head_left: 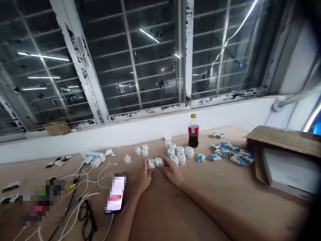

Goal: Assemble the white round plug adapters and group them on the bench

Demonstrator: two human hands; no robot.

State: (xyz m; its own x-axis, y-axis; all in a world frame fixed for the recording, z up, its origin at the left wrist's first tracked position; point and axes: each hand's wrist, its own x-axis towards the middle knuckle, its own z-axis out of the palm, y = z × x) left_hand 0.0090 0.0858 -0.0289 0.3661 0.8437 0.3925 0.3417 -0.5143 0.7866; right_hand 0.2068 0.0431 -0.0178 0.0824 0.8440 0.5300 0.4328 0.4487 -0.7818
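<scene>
In the middle of the table, my left hand (144, 177) is closed on a small round white socket piece (151, 163) with dark openings in its face. Close beside it, my right hand (172, 170) grips a white round cover (159, 162). The two pieces sit side by side, touching or nearly so. Just beyond my right hand stands a cluster of white round housings (180, 154), each with a dark spot on top. Left of my left hand are a few white round pieces with prongs or posts, one of them nearest (127, 159).
A cola bottle (193, 132) stands behind the housings. Several blue-and-white pieces (225, 150) lie right, near an open cardboard box (260, 174). Leftward are a phone (116, 192), glasses (87, 219), white cables (86, 174) and a power strip (93, 156). A window wall bounds the back.
</scene>
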